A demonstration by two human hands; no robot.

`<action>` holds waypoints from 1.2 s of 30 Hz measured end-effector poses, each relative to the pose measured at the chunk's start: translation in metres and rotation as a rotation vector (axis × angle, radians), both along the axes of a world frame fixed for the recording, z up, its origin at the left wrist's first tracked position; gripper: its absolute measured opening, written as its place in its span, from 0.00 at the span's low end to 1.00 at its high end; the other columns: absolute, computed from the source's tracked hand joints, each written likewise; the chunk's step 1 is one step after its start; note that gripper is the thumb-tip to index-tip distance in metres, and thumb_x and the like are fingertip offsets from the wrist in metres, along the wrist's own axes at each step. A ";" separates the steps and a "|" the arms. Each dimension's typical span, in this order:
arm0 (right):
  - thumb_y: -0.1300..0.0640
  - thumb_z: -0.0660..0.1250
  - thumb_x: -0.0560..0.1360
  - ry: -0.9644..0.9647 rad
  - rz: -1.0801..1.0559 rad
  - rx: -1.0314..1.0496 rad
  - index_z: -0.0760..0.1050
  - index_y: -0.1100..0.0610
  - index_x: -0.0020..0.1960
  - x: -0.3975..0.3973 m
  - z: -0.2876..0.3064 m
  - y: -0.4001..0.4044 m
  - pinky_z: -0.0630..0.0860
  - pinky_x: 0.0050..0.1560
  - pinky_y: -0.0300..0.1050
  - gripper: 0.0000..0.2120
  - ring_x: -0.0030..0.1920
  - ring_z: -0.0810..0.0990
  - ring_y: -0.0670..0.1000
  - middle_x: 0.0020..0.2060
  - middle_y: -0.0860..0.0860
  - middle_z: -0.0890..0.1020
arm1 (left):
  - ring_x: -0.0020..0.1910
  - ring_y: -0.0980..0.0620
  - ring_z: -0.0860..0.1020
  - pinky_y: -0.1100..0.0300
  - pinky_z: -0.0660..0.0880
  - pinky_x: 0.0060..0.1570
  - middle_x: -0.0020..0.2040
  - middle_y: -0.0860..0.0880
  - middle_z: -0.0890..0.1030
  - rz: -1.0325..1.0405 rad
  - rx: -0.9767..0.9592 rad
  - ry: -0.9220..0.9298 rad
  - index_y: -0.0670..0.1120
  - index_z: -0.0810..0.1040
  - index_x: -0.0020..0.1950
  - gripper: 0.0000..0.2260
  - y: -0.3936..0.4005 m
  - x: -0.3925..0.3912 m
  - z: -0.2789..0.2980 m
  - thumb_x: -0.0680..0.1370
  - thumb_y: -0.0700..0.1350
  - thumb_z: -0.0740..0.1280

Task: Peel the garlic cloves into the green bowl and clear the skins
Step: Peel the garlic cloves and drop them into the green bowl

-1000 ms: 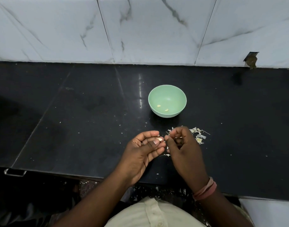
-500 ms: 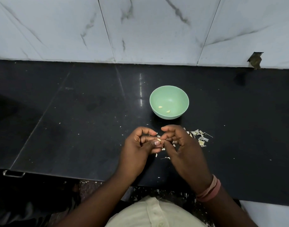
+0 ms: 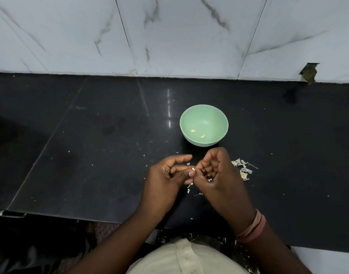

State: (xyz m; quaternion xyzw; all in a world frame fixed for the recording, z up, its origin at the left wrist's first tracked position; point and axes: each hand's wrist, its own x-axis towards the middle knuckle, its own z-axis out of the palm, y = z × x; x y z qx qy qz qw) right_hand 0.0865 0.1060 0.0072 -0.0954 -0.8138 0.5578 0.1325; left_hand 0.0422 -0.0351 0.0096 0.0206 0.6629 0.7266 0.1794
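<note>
Peeling continues: left hand (image 3: 167,177) still pinches a clove (image 3: 193,169); right hand (image 3: 215,171) has turned palm-up, fingers curled, picking at it. Bowl (image 3: 221,119) still holds two cloves. Skins (image 3: 242,168) pile on the counter (image 3: 90,155), uncleared. Third clove nearly done, I'd guess.

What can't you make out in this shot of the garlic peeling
- Garlic clove, head view: only a pale sliver shows between the left hand and right hand; how much is peeled is unclear.
- Right palm's contents: hidden by curled fingers.
- Two bits in the green bowl: too small to confirm fully peeled.
</note>
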 end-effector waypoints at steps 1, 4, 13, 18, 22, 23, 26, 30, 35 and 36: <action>0.65 0.75 0.71 0.000 0.004 -0.005 0.69 0.54 0.50 -0.001 0.000 0.000 0.77 0.39 0.37 0.17 0.36 0.80 0.45 0.38 0.49 0.81 | 0.45 0.46 0.86 0.58 0.82 0.45 0.44 0.43 0.87 -0.020 -0.022 0.020 0.42 0.81 0.59 0.14 -0.001 -0.002 0.001 0.75 0.31 0.72; 0.64 0.75 0.72 -0.014 0.029 -0.008 0.67 0.51 0.49 -0.003 -0.002 0.002 0.79 0.39 0.41 0.18 0.35 0.81 0.46 0.37 0.48 0.81 | 0.45 0.47 0.87 0.53 0.83 0.49 0.44 0.46 0.87 -0.066 -0.128 0.102 0.47 0.80 0.61 0.17 -0.003 -0.006 0.001 0.75 0.33 0.73; 0.66 0.74 0.71 -0.052 0.019 -0.070 0.65 0.44 0.45 -0.006 -0.009 0.004 0.77 0.36 0.45 0.22 0.33 0.80 0.50 0.36 0.52 0.80 | 0.42 0.51 0.87 0.62 0.81 0.45 0.44 0.50 0.88 -0.146 -0.246 0.194 0.46 0.81 0.62 0.17 -0.003 -0.010 0.000 0.76 0.33 0.73; 0.62 0.73 0.70 -0.035 -0.019 -0.133 0.64 0.43 0.45 -0.006 -0.010 0.001 0.81 0.42 0.56 0.21 0.38 0.81 0.55 0.37 0.50 0.79 | 0.46 0.45 0.86 0.55 0.82 0.49 0.45 0.42 0.87 -0.122 -0.022 0.033 0.42 0.80 0.61 0.15 0.000 -0.011 -0.003 0.76 0.31 0.70; 0.67 0.71 0.72 -0.002 -0.068 -0.282 0.67 0.51 0.49 -0.007 -0.009 0.001 0.80 0.42 0.52 0.17 0.39 0.81 0.56 0.40 0.56 0.80 | 0.49 0.44 0.85 0.55 0.82 0.51 0.49 0.38 0.86 -0.088 0.120 -0.076 0.39 0.79 0.59 0.11 0.002 -0.011 -0.009 0.77 0.32 0.70; 0.70 0.70 0.73 0.005 -0.082 -0.289 0.68 0.54 0.49 -0.007 -0.009 0.002 0.80 0.44 0.51 0.16 0.39 0.80 0.54 0.40 0.56 0.80 | 0.50 0.45 0.85 0.56 0.82 0.51 0.50 0.38 0.86 -0.070 0.150 -0.111 0.39 0.79 0.58 0.11 0.003 -0.011 -0.010 0.77 0.32 0.70; 0.69 0.70 0.76 -0.003 -0.087 -0.242 0.74 0.53 0.51 -0.004 -0.009 0.006 0.82 0.49 0.56 0.12 0.44 0.82 0.53 0.42 0.52 0.82 | 0.49 0.46 0.84 0.60 0.81 0.48 0.52 0.37 0.85 -0.027 0.235 -0.198 0.38 0.79 0.57 0.09 0.002 -0.012 -0.012 0.78 0.32 0.68; 0.68 0.71 0.76 -0.004 -0.049 -0.152 0.79 0.49 0.56 -0.003 -0.005 0.006 0.82 0.54 0.52 0.16 0.48 0.83 0.48 0.46 0.44 0.83 | 0.48 0.48 0.85 0.61 0.81 0.47 0.51 0.37 0.85 -0.022 0.271 -0.227 0.38 0.78 0.59 0.10 0.001 -0.012 -0.013 0.78 0.31 0.66; 0.67 0.74 0.73 0.060 -0.015 -0.026 0.79 0.51 0.60 -0.003 -0.002 0.004 0.76 0.50 0.34 0.19 0.48 0.82 0.47 0.46 0.42 0.83 | 0.49 0.47 0.85 0.60 0.81 0.48 0.50 0.38 0.85 -0.029 0.272 -0.220 0.38 0.78 0.60 0.13 0.002 -0.011 -0.012 0.76 0.31 0.68; 0.68 0.74 0.73 0.066 -0.007 -0.027 0.79 0.50 0.60 -0.003 -0.002 0.003 0.77 0.51 0.34 0.20 0.48 0.82 0.47 0.47 0.41 0.82 | 0.49 0.47 0.85 0.60 0.81 0.48 0.49 0.39 0.86 -0.023 0.273 -0.221 0.38 0.78 0.59 0.13 0.002 -0.011 -0.012 0.76 0.30 0.69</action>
